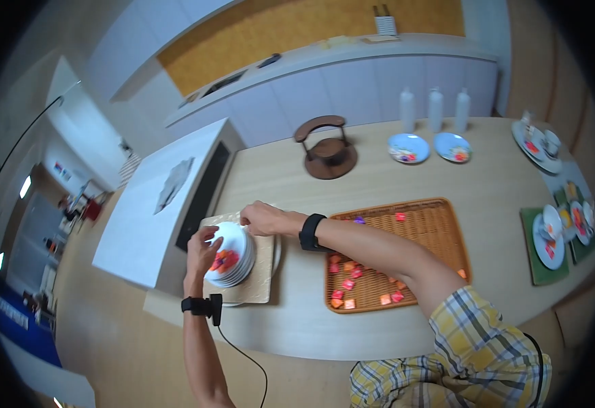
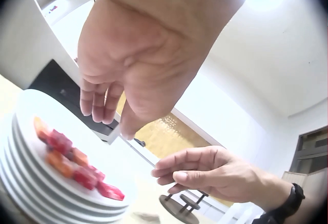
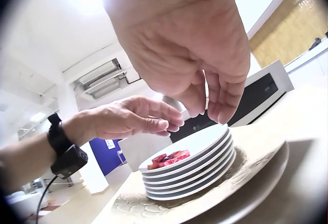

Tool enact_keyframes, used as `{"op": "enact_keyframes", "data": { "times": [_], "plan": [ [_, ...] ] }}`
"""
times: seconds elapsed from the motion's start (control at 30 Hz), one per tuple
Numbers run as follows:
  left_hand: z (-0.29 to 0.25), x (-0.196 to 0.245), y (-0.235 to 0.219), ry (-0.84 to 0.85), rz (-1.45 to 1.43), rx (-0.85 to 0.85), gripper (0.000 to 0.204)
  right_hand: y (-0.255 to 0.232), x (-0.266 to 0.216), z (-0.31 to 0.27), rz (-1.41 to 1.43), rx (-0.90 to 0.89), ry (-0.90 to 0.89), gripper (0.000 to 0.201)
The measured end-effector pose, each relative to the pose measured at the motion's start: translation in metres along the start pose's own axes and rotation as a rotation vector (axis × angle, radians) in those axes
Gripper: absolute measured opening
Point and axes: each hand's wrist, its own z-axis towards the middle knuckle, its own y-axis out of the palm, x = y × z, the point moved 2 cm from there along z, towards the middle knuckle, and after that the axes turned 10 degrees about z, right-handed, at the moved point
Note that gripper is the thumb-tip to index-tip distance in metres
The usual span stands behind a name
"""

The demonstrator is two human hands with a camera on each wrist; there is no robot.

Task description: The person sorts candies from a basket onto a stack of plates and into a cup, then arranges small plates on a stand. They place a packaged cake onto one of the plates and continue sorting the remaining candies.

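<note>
A stack of white round plates (image 3: 189, 183) stands on a beige patterned tray (image 1: 263, 275). On the top plate lies a small heap of red and orange pieces (image 2: 77, 165) that look like wrapped candies. My left hand (image 1: 202, 253) hovers at the left side of the stack, fingers loosely bent and holding nothing. From the far right side, my right hand (image 1: 268, 219) reaches over, its fingertips close over the top plate's rim in the right wrist view. Seen from the left wrist, the fingers of that hand are relaxed with nothing between them.
A wicker basket (image 1: 440, 234) with scattered red, orange and purple pieces lies under my right arm. Behind it are a brown round stand (image 1: 330, 160), two blue plates (image 1: 408, 148) and white bottles (image 1: 435, 110). A white cabinet (image 1: 154, 224) borders the left; dishes on green mats (image 1: 536, 268) sit right.
</note>
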Motion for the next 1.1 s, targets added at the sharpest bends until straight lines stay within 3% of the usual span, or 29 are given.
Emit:
{"op": "enact_keyframes", "data": {
  "times": [0.1, 0.23, 0.27, 0.33, 0.4, 0.43, 0.5, 0.53, 0.6, 0.67, 0.83, 1.1],
  "plan": [
    [0.014, 0.068, 0.010, 0.057, -0.114, 0.002, 0.033, -0.051, 0.007, -0.038, -0.005, 0.110, -0.047, 0.022],
    [0.026, 0.129, 0.070, 0.106, -0.671, -0.064, 0.024, -0.123, 0.036, -0.120, 0.035, 0.300, 0.062, 0.021],
    [0.016, 0.159, 0.077, 0.032, -0.738, -0.134, 0.025, -0.140, 0.044, -0.146, 0.039, 0.362, 0.082, 0.020],
    [0.013, 0.187, 0.120, -0.078, -1.084, -0.373, 0.035, -0.167, 0.061, -0.200, 0.360, 0.433, 0.286, 0.014],
    [0.002, 0.223, 0.148, -0.134, -1.179, -0.514, 0.039, -0.186, 0.059, -0.258, 0.633, 0.547, 0.410, 0.013],
    [-0.001, 0.239, 0.163, -0.132, -1.202, -0.564, 0.041, -0.193, 0.063, -0.282, 0.625, 0.559, 0.416, 0.013],
    [-0.009, 0.267, 0.192, -0.135, -1.254, -0.616, 0.039, -0.198, 0.077, -0.324, 0.923, 0.791, 0.483, 0.017],
    [-0.013, 0.279, 0.202, -0.162, -1.289, -0.640, 0.039, -0.198, 0.081, -0.337, 0.921, 0.801, 0.482, 0.017],
    [-0.018, 0.293, 0.223, -0.174, -1.314, -0.676, 0.038, -0.197, 0.090, -0.366, 1.037, 0.850, 0.525, 0.025],
    [-0.024, 0.312, 0.248, -0.165, -1.342, -0.761, 0.037, -0.193, 0.097, -0.381, 1.159, 0.864, 0.446, 0.029],
    [-0.025, 0.315, 0.288, -0.230, -1.376, -0.819, 0.035, -0.185, 0.110, -0.388, 1.313, 0.865, 0.361, 0.030],
    [-0.032, 0.304, 0.304, -0.315, -1.286, -0.799, 0.026, -0.185, 0.124, -0.389, 1.466, 0.800, 0.310, 0.021]
  ]
}}
